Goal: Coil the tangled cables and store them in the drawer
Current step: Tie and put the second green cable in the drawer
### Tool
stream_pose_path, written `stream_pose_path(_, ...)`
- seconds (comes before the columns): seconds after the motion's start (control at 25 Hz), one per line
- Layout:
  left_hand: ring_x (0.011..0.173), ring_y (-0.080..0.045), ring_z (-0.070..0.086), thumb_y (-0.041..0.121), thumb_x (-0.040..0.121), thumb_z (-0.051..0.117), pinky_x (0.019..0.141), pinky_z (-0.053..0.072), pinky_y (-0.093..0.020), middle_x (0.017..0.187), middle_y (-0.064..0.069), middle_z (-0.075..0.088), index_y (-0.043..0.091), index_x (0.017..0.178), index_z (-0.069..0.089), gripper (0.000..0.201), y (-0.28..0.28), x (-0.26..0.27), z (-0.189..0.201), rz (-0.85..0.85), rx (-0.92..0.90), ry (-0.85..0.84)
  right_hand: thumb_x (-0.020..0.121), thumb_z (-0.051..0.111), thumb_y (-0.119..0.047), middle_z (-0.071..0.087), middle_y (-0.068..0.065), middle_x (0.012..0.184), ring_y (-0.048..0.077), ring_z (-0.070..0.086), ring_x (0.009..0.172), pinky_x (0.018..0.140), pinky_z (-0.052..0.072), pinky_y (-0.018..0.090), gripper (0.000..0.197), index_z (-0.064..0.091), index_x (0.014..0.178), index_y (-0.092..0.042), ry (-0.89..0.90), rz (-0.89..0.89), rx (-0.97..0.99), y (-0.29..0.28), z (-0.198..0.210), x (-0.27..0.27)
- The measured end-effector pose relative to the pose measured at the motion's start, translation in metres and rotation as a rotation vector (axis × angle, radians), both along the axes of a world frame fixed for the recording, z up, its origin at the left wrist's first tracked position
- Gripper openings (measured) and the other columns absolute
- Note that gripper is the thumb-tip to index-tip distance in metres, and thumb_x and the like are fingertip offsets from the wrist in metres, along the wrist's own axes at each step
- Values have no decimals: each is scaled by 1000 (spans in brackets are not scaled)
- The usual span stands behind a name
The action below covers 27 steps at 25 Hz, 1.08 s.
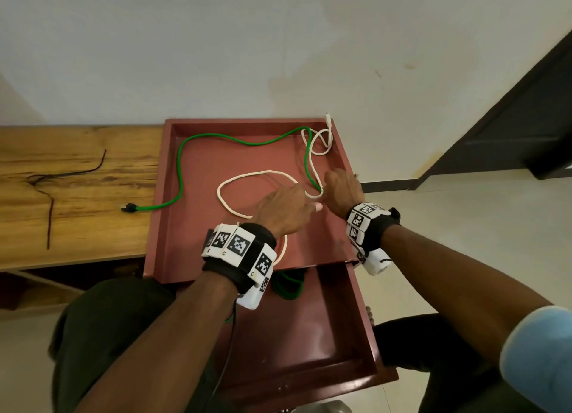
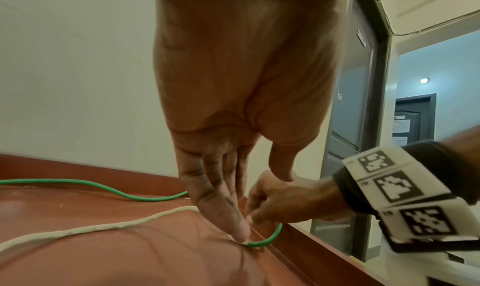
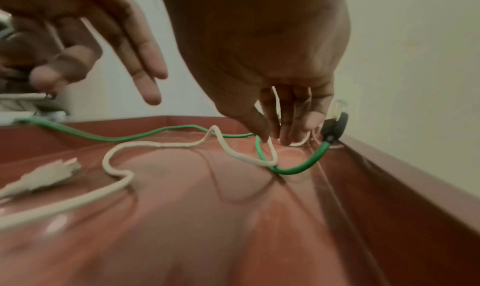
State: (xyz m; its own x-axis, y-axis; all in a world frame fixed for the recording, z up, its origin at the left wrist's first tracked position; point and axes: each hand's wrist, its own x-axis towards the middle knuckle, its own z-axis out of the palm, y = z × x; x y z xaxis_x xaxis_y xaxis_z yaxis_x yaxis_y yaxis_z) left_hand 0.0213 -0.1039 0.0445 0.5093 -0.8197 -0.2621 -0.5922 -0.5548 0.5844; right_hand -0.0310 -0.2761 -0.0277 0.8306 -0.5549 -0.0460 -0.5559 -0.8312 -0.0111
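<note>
A green cable (image 1: 179, 165) and a white cable (image 1: 247, 175) lie tangled on the red cabinet top (image 1: 192, 233). The white one hooks round a bend of the green one (image 3: 293, 170) near the right rim. My left hand (image 1: 288, 208) has straight fingers, and one fingertip (image 2: 240, 232) presses the white cable (image 2: 103, 228) down. My right hand (image 1: 339, 188) reaches down beside it. Its thumb and fingers (image 3: 262, 126) pinch the white cable (image 3: 271, 149) at the hook, with the green strand right alongside. The green cable's black plug (image 3: 333, 126) sits behind the right hand. The drawer (image 1: 309, 344) below stands open.
A coiled green cable (image 1: 288, 285) lies at the back of the drawer. The green cable's other plug (image 1: 128, 208) hangs over onto the wooden table (image 1: 77, 220) on the left, where a dark cord (image 1: 49, 202) lies. White wall behind, dark door (image 1: 510, 118) at the right.
</note>
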Motion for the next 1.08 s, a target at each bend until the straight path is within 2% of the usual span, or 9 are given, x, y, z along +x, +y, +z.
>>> stream_pose_path(0.12,89,-32,59,44,96,52,70,36,-33,84,-6,54,13,80,47,36,-1,-3,-3,-24,18,-12,93,54,-13,71,20,96,38,66,91,66,39,33,20,68,89,2,-68,-89,154,-1,-1,23)
stream_pose_path(0.24,95,-32,60,45,96,52,72,36,-33,94,-10,60,16,87,45,31,-2,1,-6,-15,20,-26,93,58,-22,72,19,98,37,67,96,68,41,31,25,70,91,0,-19,-148,216,1,-8,39)
stream_pose_path(0.36,89,-33,61,45,96,52,67,34,-33,78,-11,56,9,80,53,39,-2,11,-6,-3,11,-29,96,56,-24,71,18,105,37,67,101,71,43,32,28,68,97,1,7,-211,248,2,-7,52)
stream_pose_path(0.48,80,-33,59,45,94,54,66,36,-33,71,-9,51,11,71,50,42,-3,24,-11,60,-30,-41,93,60,-25,70,16,97,33,65,94,71,42,30,24,69,91,-3,-142,-292,429,2,7,69)
stream_pose_path(0.56,86,-32,61,45,93,55,67,40,-35,82,-5,57,15,77,52,34,-3,32,-12,123,-112,-89,92,62,-23,66,12,85,26,60,81,71,45,34,23,65,77,-5,-343,-330,606,0,20,78)
stream_pose_path(0.72,120,-30,52,38,95,55,92,46,-44,135,-9,50,12,135,46,49,0,29,-6,111,-202,-131,96,53,-12,75,6,76,22,68,82,87,54,43,25,65,74,-10,-802,-413,967,7,55,79)
stream_pose_path(0.88,118,-32,55,39,97,51,95,46,-47,131,-10,57,10,131,50,45,5,23,-11,-22,-44,-137,105,41,-6,72,12,91,24,71,79,78,55,35,16,53,95,-8,-1118,-472,1468,6,88,60)
stream_pose_path(1.0,107,-34,60,41,96,52,85,49,-44,119,-12,60,9,118,54,39,7,17,-9,0,-43,-241,107,34,-6,69,16,104,28,69,95,91,53,39,20,50,95,-7,-1174,-429,1686,4,94,48)
stream_pose_path(1.08,100,-33,62,40,94,58,76,50,-44,128,-10,51,11,120,50,40,7,18,-5,107,-181,-350,107,31,-4,67,17,109,29,67,101,99,50,42,22,49,96,-8,-1121,-349,1693,6,90,41)
